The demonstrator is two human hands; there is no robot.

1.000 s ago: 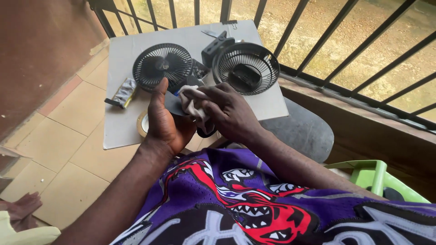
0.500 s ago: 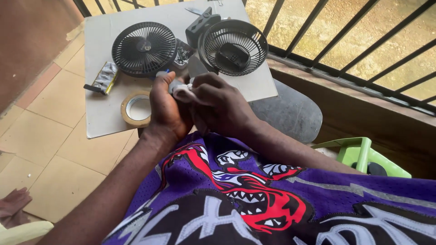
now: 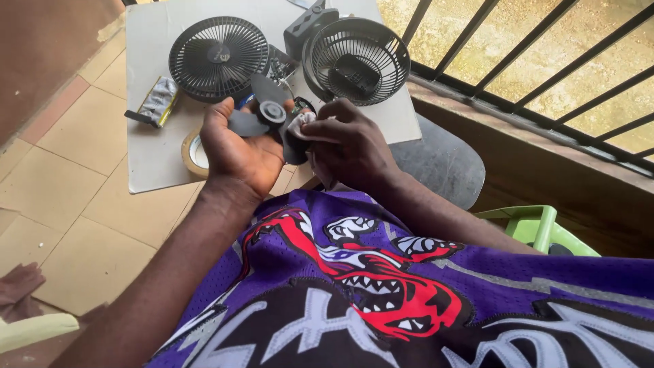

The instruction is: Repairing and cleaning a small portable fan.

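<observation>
My left hand lies palm up and holds a dark grey fan blade by its hub. My right hand presses a small white cloth against one of the blade's wings. Both hands hover over my lap above a purple shirt with a red and white print. Beyond them, on a pale board, lie a round black fan grille and the fan's rear cage with its motor housing.
A roll of tape sits partly under my left hand. A small tube or packet lies at the board's left. Black railing bars run along the right. A grey stool and green plastic chair stand nearby. Tiled floor at left.
My left hand has opened and turned palm up, so the fan blade now shows. The view has shifted a little, bringing the hands lower in the picture.
</observation>
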